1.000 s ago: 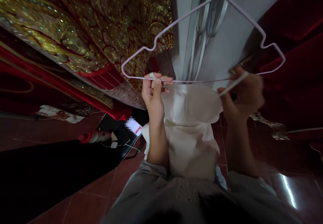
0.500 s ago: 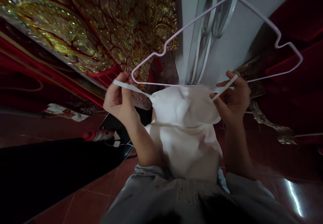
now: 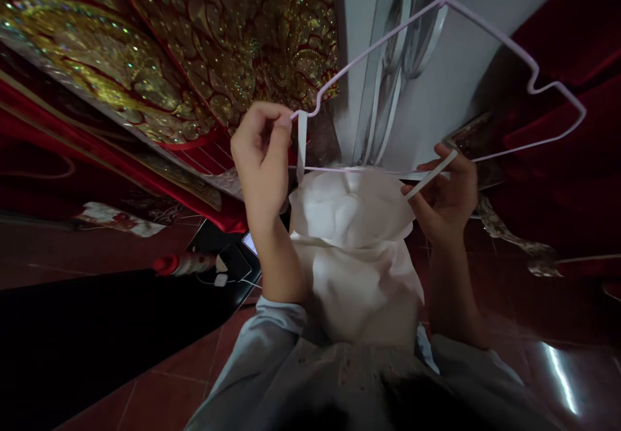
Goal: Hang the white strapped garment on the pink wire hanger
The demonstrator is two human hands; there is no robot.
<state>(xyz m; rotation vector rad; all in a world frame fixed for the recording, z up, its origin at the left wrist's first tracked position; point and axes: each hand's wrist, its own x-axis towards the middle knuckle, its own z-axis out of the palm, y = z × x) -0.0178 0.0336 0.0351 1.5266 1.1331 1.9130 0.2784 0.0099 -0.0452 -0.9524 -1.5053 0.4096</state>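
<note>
A pale pink clothes hanger [image 3: 378, 44] hangs in front of me. Its left end is inside the closed fingers of my left hand [image 3: 264, 159]. One thin white strap [image 3: 302, 140] of a white strappy garment [image 3: 349, 208] loops over the hanger just beside those fingers, short of the notch. On the other side, my right hand [image 3: 444, 191] holds the second strap [image 3: 429, 175] stretched between thumb and fingers, near the hanger's lower bar. The garment hangs below the bar, close to my body; its lower part drapes toward my lap.
Gold-sequined red garments [image 3: 194, 49] fill the upper left. Dark red cloth [image 3: 557, 178] hangs at right. Behind the hanger stands a pale panel with curved metalwork [image 3: 395, 75]. A black table [image 3: 145, 321] at left bears a red-capped bottle [image 3: 184, 264] and a white charger [image 3: 221, 279].
My left hand has moved up and right, bringing its strap over the hanger's left end, and now grips that end. My right hand stays almost in place with its strap.
</note>
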